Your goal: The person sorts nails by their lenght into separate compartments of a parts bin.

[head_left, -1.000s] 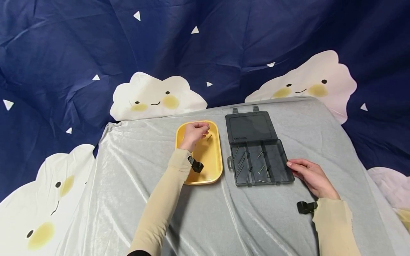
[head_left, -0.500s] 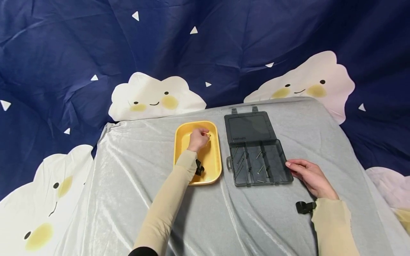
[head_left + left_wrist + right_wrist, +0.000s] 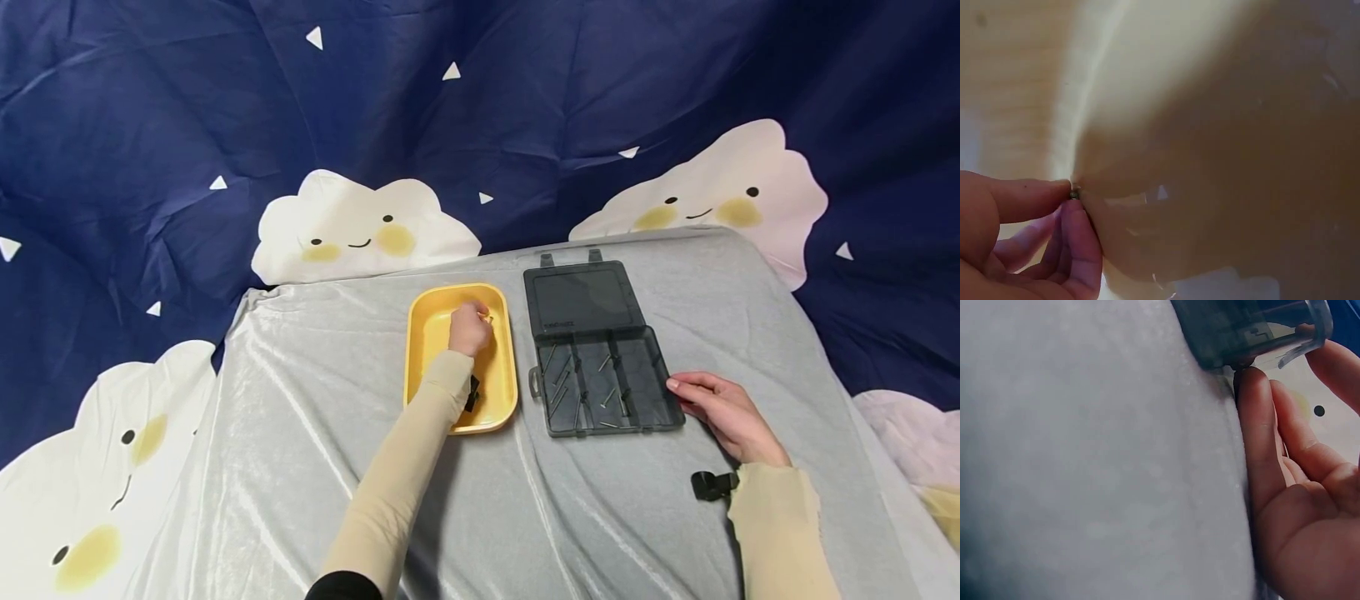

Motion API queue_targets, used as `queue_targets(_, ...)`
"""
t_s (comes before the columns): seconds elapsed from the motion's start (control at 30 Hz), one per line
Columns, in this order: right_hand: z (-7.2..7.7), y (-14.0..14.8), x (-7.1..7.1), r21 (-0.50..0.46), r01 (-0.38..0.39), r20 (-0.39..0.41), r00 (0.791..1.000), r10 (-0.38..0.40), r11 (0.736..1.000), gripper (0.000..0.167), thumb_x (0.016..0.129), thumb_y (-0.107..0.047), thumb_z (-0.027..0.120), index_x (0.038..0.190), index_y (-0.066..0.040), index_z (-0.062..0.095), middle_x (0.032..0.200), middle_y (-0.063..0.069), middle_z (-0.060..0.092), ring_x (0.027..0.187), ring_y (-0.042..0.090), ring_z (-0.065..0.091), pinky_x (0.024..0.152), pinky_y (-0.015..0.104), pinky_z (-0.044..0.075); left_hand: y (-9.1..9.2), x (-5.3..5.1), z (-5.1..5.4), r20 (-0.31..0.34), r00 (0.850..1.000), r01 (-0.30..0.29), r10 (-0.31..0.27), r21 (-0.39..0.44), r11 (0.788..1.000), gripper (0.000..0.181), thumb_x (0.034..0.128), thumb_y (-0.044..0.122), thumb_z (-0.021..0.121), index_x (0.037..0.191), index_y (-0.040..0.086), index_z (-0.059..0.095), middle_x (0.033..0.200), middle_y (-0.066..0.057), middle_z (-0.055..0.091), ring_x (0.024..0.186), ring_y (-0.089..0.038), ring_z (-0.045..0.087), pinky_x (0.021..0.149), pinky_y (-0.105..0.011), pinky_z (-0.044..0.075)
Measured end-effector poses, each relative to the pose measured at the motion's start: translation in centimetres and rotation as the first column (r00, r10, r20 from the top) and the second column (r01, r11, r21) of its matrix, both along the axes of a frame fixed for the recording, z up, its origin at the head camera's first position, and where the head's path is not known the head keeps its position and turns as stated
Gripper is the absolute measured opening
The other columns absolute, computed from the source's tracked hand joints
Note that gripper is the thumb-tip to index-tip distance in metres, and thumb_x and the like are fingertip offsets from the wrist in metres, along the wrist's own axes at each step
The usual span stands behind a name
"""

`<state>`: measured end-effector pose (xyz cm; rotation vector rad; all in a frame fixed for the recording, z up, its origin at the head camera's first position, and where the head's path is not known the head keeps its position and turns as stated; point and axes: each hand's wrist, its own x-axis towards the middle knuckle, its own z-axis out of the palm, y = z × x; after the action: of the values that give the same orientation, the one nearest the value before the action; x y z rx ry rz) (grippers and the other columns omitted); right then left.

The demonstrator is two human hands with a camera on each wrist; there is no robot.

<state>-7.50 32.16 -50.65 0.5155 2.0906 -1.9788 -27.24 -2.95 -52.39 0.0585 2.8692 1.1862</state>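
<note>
My left hand is down inside a yellow tray, near its far right part. In the left wrist view its thumb and forefinger pinch a screw, of which only a small dark metal end shows. To the right lies a dark translucent compartment box, its lid folded back. Several screws lie in its left and middle compartments. My right hand holds the box's right edge; in the right wrist view its thumb and a finger are on either side of that edge.
A grey velvety cloth covers the table under the tray and box. The tray and box stand a narrow strip apart. Behind hangs a dark blue curtain with clouds and white triangles.
My left hand has moved down and slightly right inside the tray, to where a screw lay, and its fingers have closed. The right hand has stayed at the box edge.
</note>
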Motion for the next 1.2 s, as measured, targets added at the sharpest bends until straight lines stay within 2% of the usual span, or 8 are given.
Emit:
queue_targets(0.03, 0.0, 0.0, 0.0, 0.004, -0.004, -0.001, 1.0, 0.004, 1.0, 0.009, 0.089, -0.029, 0.07, 0.096, -0.027, 0.066, 0.089, -0.024, 0.064, 0.083, -0.007, 0.059, 0.071, 0.013, 0.052, 0.2, -0.1, 0.0, 0.014, 1.0, -0.008, 0.008, -0.005, 1.0, 0.026, 0.0754, -0.004, 0.055, 0.095, 0.005, 0.069, 0.089, -0.009, 0.071, 0.079, -0.025, 0.066, 0.069, -0.034, 0.054)
queue_targets(0.07, 0.0, 0.0, 0.0, 0.004, -0.004, 0.0, 1.0, 0.004, 1.0, 0.009, 0.089, -0.029, 0.07, 0.096, -0.028, 0.066, 0.089, -0.024, 0.064, 0.083, -0.007, 0.059, 0.071, 0.013, 0.052, 0.5, 0.7, 1.4, 0.058, 0.998, -0.025, 0.027, -0.036, 0.999, 0.027, 0.0766, -0.007, 0.055, 0.098, 0.002, 0.069, 0.096, -0.014, 0.071, 0.087, -0.031, 0.067, 0.074, -0.038, 0.055)
queue_targets(0.2, -0.1, 0.1, 0.0, 0.007, -0.005, -0.002, 1.0, 0.005, 1.0, 0.008, 0.089, -0.029, 0.07, 0.095, -0.028, 0.065, 0.089, -0.024, 0.064, 0.083, -0.007, 0.059, 0.071, 0.013, 0.052, 1.0, 2.2, 3.4, 0.074, 0.996, -0.046, 0.054, -0.096, 0.994, 0.025, 0.0767, -0.008, 0.055, 0.097, -0.001, 0.067, 0.104, -0.018, 0.07, 0.094, -0.035, 0.066, 0.079, -0.041, 0.055)
queue_targets(0.33, 0.0, 0.0, 0.1, -0.001, -0.004, -0.011, 1.0, 0.004, 1.0, 0.006, 0.089, -0.028, 0.07, 0.094, -0.028, 0.066, 0.088, -0.023, 0.064, 0.082, -0.007, 0.059, 0.071, 0.013, 0.052, 1.2, 2.8, 4.2, 0.104, 0.993, -0.045, 0.058, -0.122, 0.991, 0.017, 0.0787, -0.005, 0.06, 0.093, -0.001, 0.068, 0.105, -0.017, 0.069, 0.094, -0.033, 0.066, 0.08, -0.041, 0.056)
queue_targets(0.63, 0.1, 0.0, 0.1, -0.009, 0.005, -0.007, 1.0, -0.005, 1.0, 0.006, 0.089, -0.025, 0.069, 0.093, -0.029, 0.066, 0.088, -0.025, 0.063, 0.082, -0.007, 0.059, 0.071, 0.013, 0.052, 0.9, 3.1, 4.3, 0.109, 0.993, -0.04, 0.055, -0.135, 0.99, 0.01, 0.0797, 0.009, 0.073, 0.082, 0.0, 0.072, 0.095, -0.016, 0.072, 0.087, -0.033, 0.068, 0.078, -0.041, 0.056)
queue_targets(0.87, -0.2, 0.0, 0.0, -0.006, 0.001, -0.014, 1.0, -0.002, 1.0, 0.006, 0.09, -0.026, 0.069, 0.095, -0.028, 0.067, 0.088, -0.024, 0.064, 0.083, -0.007, 0.06, 0.071, 0.013, 0.052, 0.7, 3.1, 4.3, 0.132, 0.989, -0.041, 0.068, -0.195, 0.98, 0.012, 0.079, 0.016, 0.076, 0.077, 0.005, 0.07, 0.088, -0.011, 0.072, 0.08, -0.029, 0.067, 0.074, -0.04, 0.056)
queue_targets(1.0, -0.2, 0.0, 0.0, 0.008, -0.002, -0.006, 1.0, 0.002, 1.0, 0.007, 0.089, -0.028, 0.069, 0.096, -0.028, 0.066, 0.089, -0.025, 0.063, 0.083, -0.008, 0.059, 0.071, 0.013, 0.052, 0.6, 2.8, 4.1, 0.163, 0.984, -0.042, 0.077, -0.208, 0.977, 0.014, 0.0792, 0.018, 0.076, 0.074, 0.007, 0.07, 0.085, -0.009, 0.072, 0.073, -0.024, 0.064, 0.067, -0.036, 0.053)
queue_targets(1.2, 0.1, -0.1, 0.0, -0.004, 0.007, 0.002, 1.0, -0.007, 1.0, 0.008, 0.088, -0.028, 0.071, 0.094, -0.028, 0.066, 0.088, -0.024, 0.064, 0.083, -0.008, 0.06, 0.071, 0.013, 0.052, 0.4, 2.7, 4.0, 0.178, 0.982, -0.035, 0.068, -0.185, 0.982, 0.019, 0.0787, 0.017, 0.076, 0.065, 0.009, 0.065, 0.068, -0.004, 0.065, 0.059, -0.018, 0.054, 0.054, -0.028, 0.043)
